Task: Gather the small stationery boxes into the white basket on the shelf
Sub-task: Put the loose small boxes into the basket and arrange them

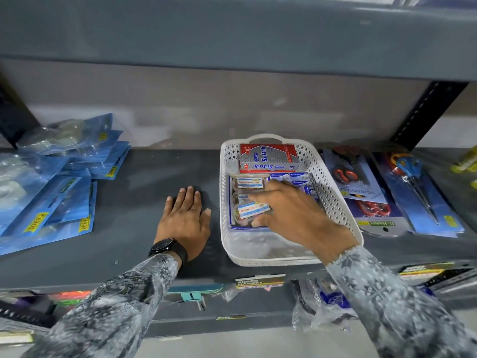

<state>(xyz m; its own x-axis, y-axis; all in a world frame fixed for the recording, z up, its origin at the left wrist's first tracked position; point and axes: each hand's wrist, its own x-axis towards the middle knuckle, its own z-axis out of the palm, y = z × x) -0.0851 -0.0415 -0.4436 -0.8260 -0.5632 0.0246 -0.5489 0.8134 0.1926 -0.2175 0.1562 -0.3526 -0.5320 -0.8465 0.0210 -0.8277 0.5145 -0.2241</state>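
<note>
A white perforated basket (335,202) stands on the grey shelf (144,197), right of centre. Inside it a red and silver Softek box (268,157) lies at the back. In front of that lie small blue boxes (291,178) and a clear box with a white label (249,183). My right hand (296,213) reaches into the basket, thumb and fingers closed around another small clear labelled box (251,210) that rests on the others. My left hand (184,218), with a black watch on the wrist, lies flat and empty on the shelf just left of the basket.
Blue blister packs with yellow price tags (56,187) are piled on the shelf's left part. Packaged scissors (361,187) and a blue-handled pair (413,187) lie right of the basket. Another shelf hangs low overhead (232,34). Goods hang below the front edge.
</note>
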